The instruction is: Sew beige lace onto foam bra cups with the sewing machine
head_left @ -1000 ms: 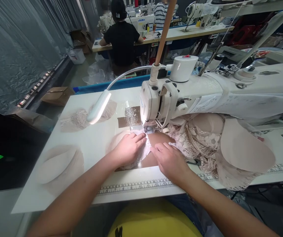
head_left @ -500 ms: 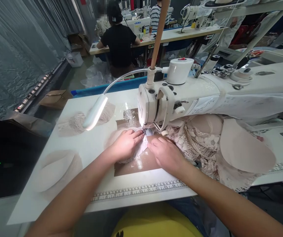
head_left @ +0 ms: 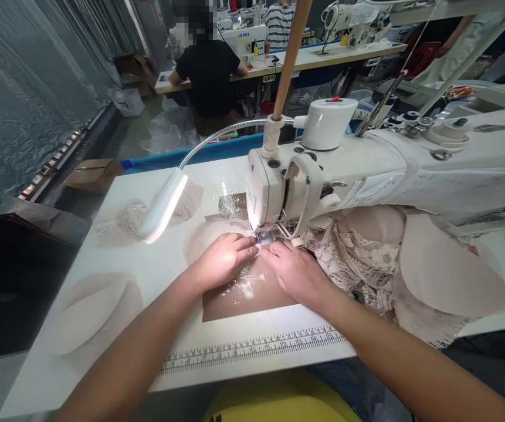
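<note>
My left hand (head_left: 226, 259) lies over a beige lace-edged fabric cup (head_left: 202, 236), its fingers pressed together on the material just left of the needle area. From the right, my right hand (head_left: 300, 271) closes its fingertips on the edge of the same piece, close to my left fingertips. Both hands sit just below the head of a white sewing machine (head_left: 265, 190). The metal presser foot area (head_left: 264, 237) shows between them; the needle is too small to make out. A brown glossy sheet (head_left: 234, 302) covers the table under the hands.
Beige lace pieces and cups (head_left: 448, 264) are heaped right of my hands. More cups (head_left: 91, 310) and lace pieces (head_left: 131, 220) lie at left. A lit lamp (head_left: 164, 205) hangs over the table. A printed ruler (head_left: 252, 349) runs along the front edge. A person (head_left: 210, 76) sits beyond.
The lace-edged piece has turned and shifted away from me, so less of it shows between my hands. My right hand has moved slightly closer to my left. The view has shifted slightly.
</note>
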`<state>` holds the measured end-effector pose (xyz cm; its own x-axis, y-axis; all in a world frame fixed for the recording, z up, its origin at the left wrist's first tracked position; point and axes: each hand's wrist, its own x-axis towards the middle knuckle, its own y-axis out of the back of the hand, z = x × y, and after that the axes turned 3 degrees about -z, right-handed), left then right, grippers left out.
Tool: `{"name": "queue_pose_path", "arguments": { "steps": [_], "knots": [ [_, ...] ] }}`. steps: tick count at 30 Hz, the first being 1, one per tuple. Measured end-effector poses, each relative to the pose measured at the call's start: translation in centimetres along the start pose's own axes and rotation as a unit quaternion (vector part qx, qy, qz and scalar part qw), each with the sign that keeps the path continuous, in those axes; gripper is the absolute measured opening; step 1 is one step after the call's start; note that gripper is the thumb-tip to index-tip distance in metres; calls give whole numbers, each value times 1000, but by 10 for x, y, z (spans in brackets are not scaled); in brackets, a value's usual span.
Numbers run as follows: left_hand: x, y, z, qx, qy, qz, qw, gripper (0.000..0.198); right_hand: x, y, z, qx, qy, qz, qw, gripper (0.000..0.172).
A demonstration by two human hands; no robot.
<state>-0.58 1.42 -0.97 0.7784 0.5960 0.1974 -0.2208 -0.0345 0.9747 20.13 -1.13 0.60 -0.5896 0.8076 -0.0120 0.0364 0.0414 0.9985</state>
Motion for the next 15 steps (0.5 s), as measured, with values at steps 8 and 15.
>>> {"name": "queue_pose_path", "arguments": {
  "steps": [8,15],
  "knots": [
    [3,0,-9,-18,17,1,1000,33,4,-7,4,3,1,45,999,43],
    [6,-2,-15,-5,30,8,1000,33,3,-12,7,29,-3,98,995,38]
  ]
}}
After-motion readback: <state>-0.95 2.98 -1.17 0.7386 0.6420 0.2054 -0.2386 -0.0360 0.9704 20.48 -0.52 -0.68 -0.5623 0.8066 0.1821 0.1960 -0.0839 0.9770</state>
